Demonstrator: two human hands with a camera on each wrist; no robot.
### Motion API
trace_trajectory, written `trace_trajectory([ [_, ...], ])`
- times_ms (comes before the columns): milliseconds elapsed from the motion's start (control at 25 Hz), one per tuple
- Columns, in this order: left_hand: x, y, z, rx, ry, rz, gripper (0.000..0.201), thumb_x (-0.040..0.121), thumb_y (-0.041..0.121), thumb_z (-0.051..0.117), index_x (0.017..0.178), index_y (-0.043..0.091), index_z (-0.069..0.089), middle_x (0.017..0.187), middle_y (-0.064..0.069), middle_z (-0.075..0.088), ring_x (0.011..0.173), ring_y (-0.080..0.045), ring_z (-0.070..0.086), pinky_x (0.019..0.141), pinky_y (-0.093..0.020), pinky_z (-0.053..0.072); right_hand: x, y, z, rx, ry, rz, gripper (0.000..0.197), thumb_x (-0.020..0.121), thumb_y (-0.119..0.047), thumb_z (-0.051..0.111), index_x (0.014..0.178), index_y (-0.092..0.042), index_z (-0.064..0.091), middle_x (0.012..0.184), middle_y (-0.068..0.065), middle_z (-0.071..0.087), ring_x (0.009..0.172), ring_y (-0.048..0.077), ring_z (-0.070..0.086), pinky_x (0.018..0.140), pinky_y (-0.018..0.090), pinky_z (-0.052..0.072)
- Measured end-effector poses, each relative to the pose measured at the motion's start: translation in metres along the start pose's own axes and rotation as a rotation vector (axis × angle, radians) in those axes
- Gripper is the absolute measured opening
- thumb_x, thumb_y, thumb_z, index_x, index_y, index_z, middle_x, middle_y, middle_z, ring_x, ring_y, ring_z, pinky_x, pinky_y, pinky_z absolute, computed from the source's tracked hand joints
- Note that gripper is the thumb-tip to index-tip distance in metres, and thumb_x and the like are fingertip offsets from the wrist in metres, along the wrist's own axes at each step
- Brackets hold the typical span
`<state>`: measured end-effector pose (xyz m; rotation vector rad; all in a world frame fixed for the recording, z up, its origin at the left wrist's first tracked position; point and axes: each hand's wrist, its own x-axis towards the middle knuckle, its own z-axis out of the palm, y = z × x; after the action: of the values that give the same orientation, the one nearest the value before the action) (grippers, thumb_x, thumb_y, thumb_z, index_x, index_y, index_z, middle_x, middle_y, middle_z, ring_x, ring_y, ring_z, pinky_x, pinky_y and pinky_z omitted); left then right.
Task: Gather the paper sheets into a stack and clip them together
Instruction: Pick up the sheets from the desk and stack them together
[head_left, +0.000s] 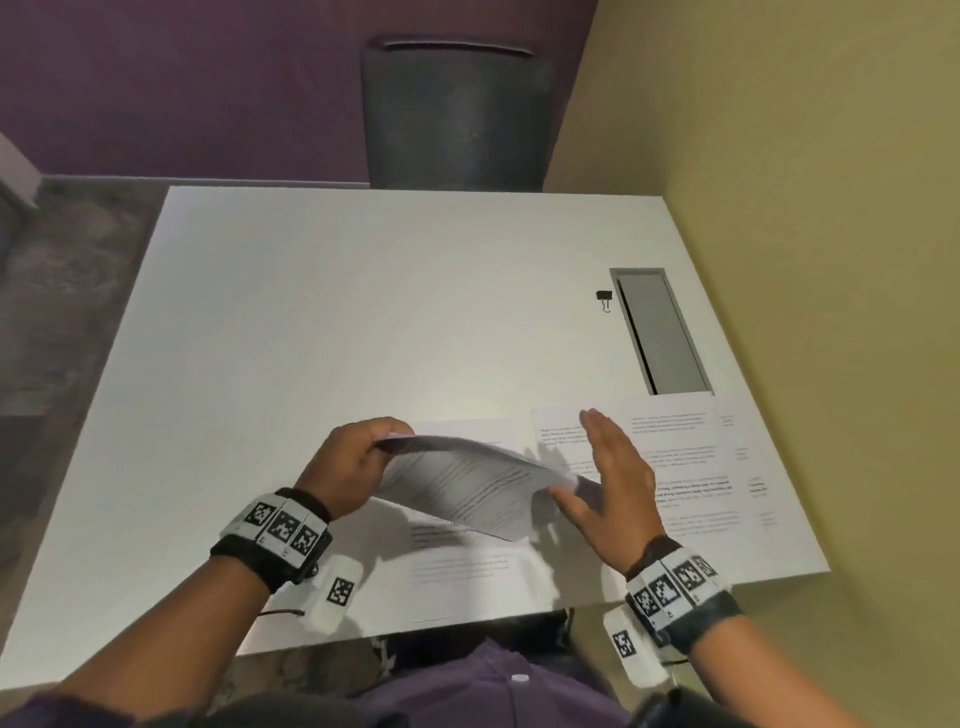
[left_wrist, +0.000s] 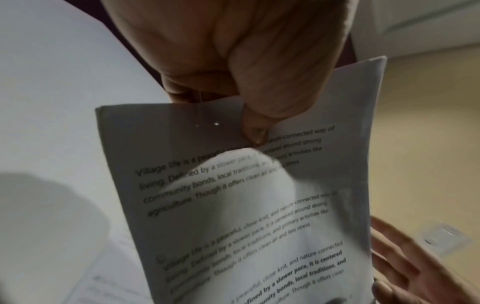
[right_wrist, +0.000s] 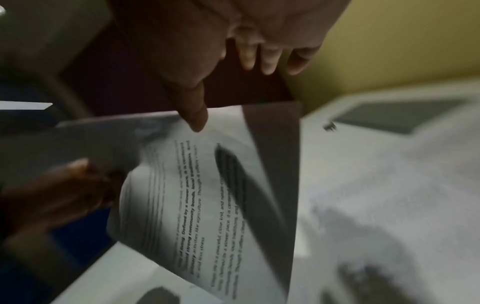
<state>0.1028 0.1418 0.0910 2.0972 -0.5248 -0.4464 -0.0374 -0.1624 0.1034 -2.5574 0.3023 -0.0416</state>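
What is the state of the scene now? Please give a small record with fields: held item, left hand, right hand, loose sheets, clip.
held item: paper stack, lifted off the table
left hand: pinches the stack's edge
right hand: fingers straight, against the stack's opposite edge
loose sheets: sheet flat at right; another sheet under the stack
clip: binder clip, untouched, beside the grey slot

Your left hand (head_left: 347, 464) at 6 o'clock holds a sheaf of sheets (head_left: 467, 483) above the table (head_left: 322, 322), your right hand (head_left: 613, 480) just beside it at 3 o'clock over another sheet (head_left: 675, 457), the binder clip (head_left: 604, 298) well apart at 1 o'clock beside the cable hatch (head_left: 660, 332).
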Motion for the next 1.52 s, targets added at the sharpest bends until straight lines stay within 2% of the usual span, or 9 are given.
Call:
trace_trajectory([
  [120, 0.013, 0.036, 0.021, 0.014, -0.039, 0.074, 0.048, 0.077, 0.005, 0.040, 0.086, 0.046, 0.064, 0.095, 0.025, 0.070, 0.092, -0.004, 0.064, 0.080, -0.018, 0.048, 0.007, 0.010, -0.017, -0.047, -0.199, -0.190, 0.029, 0.098, -0.028, 0.052, 0.126, -0.031, 0.057, 0.114, -0.005, 0.070, 0.106, 0.018, 0.063, 0.089, 0.038, 0.051],
  [200, 0.020, 0.060, 0.037, 0.029, -0.032, 0.065, 0.048, 0.076, 0.009, 0.039, 0.082, 0.051, 0.062, 0.093, 0.028, 0.069, 0.091, 0.000, 0.063, 0.080, -0.021, 0.048, 0.009, 0.028, -0.025, 0.006, -0.247, -0.142, 0.019, 0.100, -0.024, 0.047, 0.110, -0.030, 0.061, 0.090, -0.004, 0.070, 0.082, 0.019, 0.063, 0.072, 0.038, 0.052],
  [360, 0.027, 0.079, 0.082, 0.144, 0.236, -0.029, 0.043, 0.085, 0.023, 0.057, 0.116, 0.052, 0.059, 0.123, 0.031, 0.058, 0.122, 0.000, 0.048, 0.104, -0.036, 0.037, 0.010, 0.069, -0.046, 0.234, -0.163, -0.070, 0.024, 0.097, -0.015, 0.053, 0.106, -0.030, 0.069, 0.093, -0.006, 0.074, 0.085, 0.016, 0.067, 0.078, 0.034, 0.054],
  [480, 0.026, 0.084, 0.112, -0.266, 0.267, -0.436, 0.092, 0.086, 0.031, 0.076, 0.154, 0.042, 0.015, 0.160, 0.004, 0.028, 0.144, -0.020, 0.029, 0.118, -0.046, 0.026, 0.020, 0.098, -0.065, 0.444, -0.136, 0.063, 0.026, 0.095, -0.013, 0.056, 0.093, -0.037, 0.068, 0.088, -0.003, 0.074, 0.084, 0.020, 0.068, 0.078, 0.038, 0.055],
  [640, 0.014, 0.099, 0.149, -0.793, 0.082, -0.640, 0.057, 0.094, 0.012, 0.067, 0.145, 0.019, 0.042, 0.123, -0.002, 0.071, 0.110, -0.023, 0.066, 0.098, -0.041, 0.050, 0.035, 0.113, -0.066, 0.800, -0.210, 0.303, 0.017, 0.094, -0.009, 0.060, 0.099, -0.021, 0.072, 0.098, 0.006, 0.078, 0.090, 0.029, 0.075, 0.087, 0.054, 0.059],
  [920, -0.013, 0.087, 0.170, -0.476, 0.123, -0.635, 0.019, 0.089, 0.008, 0.071, 0.108, 0.012, 0.070, 0.080, -0.002, 0.077, 0.063, -0.014, 0.062, 0.062, -0.031, 0.049, 0.037, 0.116, -0.038, 0.735, -0.326, 0.340, 0.018, 0.094, -0.005, 0.060, 0.103, -0.017, 0.071, 0.105, 0.008, 0.077, 0.095, 0.030, 0.073, 0.092, 0.054, 0.057],
  [1200, -0.014, 0.010, 0.164, -0.083, 0.253, -1.006, 0.054, 0.084, 0.029, 0.067, 0.133, 0.015, 0.051, 0.139, -0.009, 0.049, 0.106, -0.024, 0.058, 0.084, -0.027, 0.047, 0.026, 0.123, -0.042, 0.516, -0.243, 0.433, 0.014, 0.093, -0.011, 0.055, 0.093, -0.006, 0.068, 0.089, 0.015, 0.071, 0.073, 0.025, 0.064, 0.061, 0.032, 0.051],
  [1360, -0.003, -0.026, 0.163, 0.069, 0.142, -1.126, 0.079, 0.067, 0.055, 0.062, 0.134, 0.018, 0.043, 0.132, -0.009, 0.045, 0.113, -0.033, 0.057, 0.092, -0.048, 0.054, 0.021, 0.117, -0.043, 0.511, -0.195, 0.517, 0.013, 0.095, -0.013, 0.057, 0.100, -0.016, 0.068, 0.092, 0.006, 0.073, 0.079, 0.023, 0.068, 0.066, 0.033, 0.055],
  [1520, -0.005, -0.040, 0.176, 0.220, 0.172, -1.115, 0.080, 0.063, 0.053, 0.073, 0.125, 0.021, 0.033, 0.121, -0.006, 0.034, 0.115, -0.034, 0.048, 0.085, -0.048, 0.055, 0.014, 0.114, -0.035, 0.508, -0.159, 0.537, 0.016, 0.096, -0.010, 0.058, 0.105, -0.017, 0.068, 0.100, 0.009, 0.072, 0.088, 0.027, 0.067, 0.079, 0.034, 0.049],
])
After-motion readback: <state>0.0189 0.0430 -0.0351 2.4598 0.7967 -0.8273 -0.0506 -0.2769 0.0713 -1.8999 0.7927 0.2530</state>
